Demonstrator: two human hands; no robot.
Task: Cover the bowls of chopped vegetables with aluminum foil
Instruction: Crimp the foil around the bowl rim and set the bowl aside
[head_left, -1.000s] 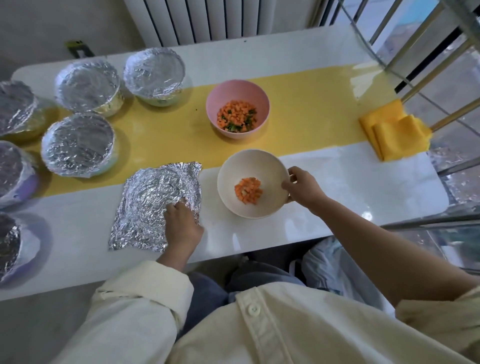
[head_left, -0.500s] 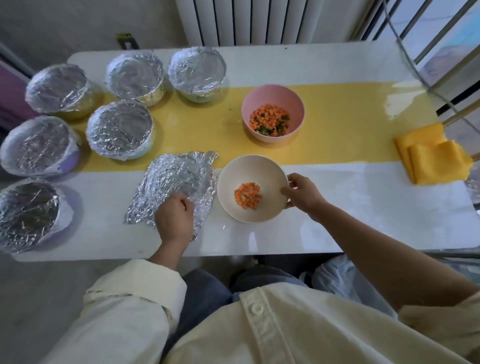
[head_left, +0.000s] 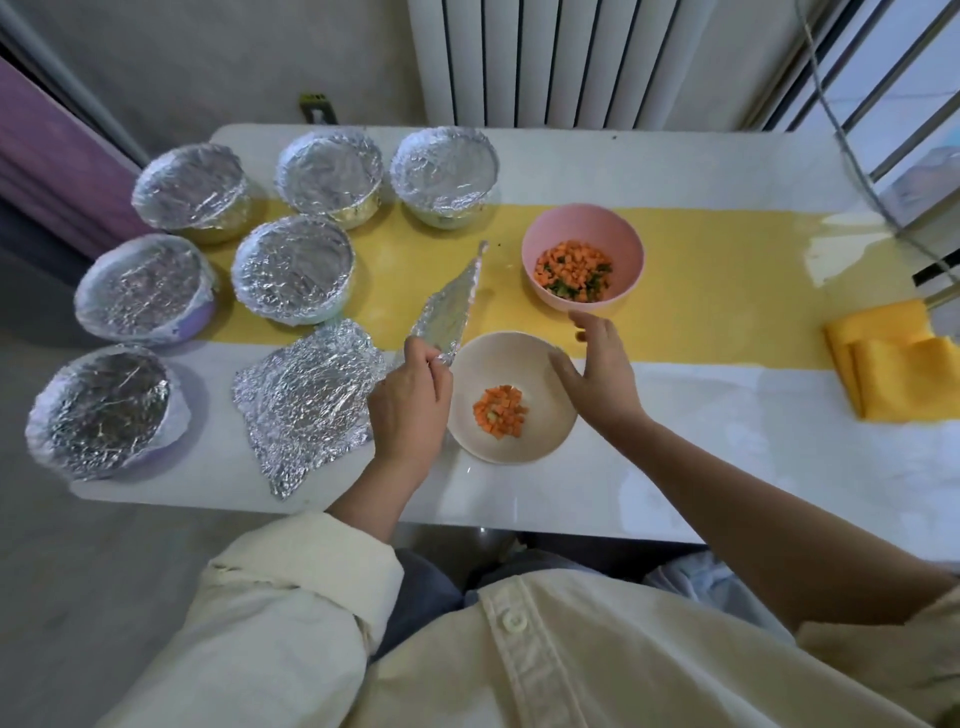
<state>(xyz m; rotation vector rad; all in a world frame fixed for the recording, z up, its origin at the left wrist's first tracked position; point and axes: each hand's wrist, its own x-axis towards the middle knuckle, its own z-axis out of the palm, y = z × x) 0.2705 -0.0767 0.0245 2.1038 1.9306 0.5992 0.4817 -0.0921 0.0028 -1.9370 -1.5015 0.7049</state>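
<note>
A cream bowl (head_left: 545, 431) with diced carrot sits uncovered near the table's front edge. My left hand (head_left: 410, 405) pinches a sheet of aluminium foil (head_left: 449, 312) and holds it lifted on edge just left of that bowl. My right hand (head_left: 597, 374) hovers at the bowl's right rim with fingers spread and holds nothing. A second crumpled foil sheet (head_left: 306, 405) lies flat on the table to the left. Behind, a pink bowl (head_left: 623, 244) of carrot and greens stands uncovered on the yellow runner (head_left: 727, 270).
Several foil-covered bowls cluster at the left, among them one at the front left corner (head_left: 104, 410) and one at the back (head_left: 444, 174). A folded yellow cloth (head_left: 904, 364) lies at the right edge. A radiator (head_left: 597, 62) stands behind the white table (head_left: 727, 467).
My left hand has lifted one foil sheet off the stack and raised it beside the cream bowl. My right hand has let go of the bowl's rim and opened.
</note>
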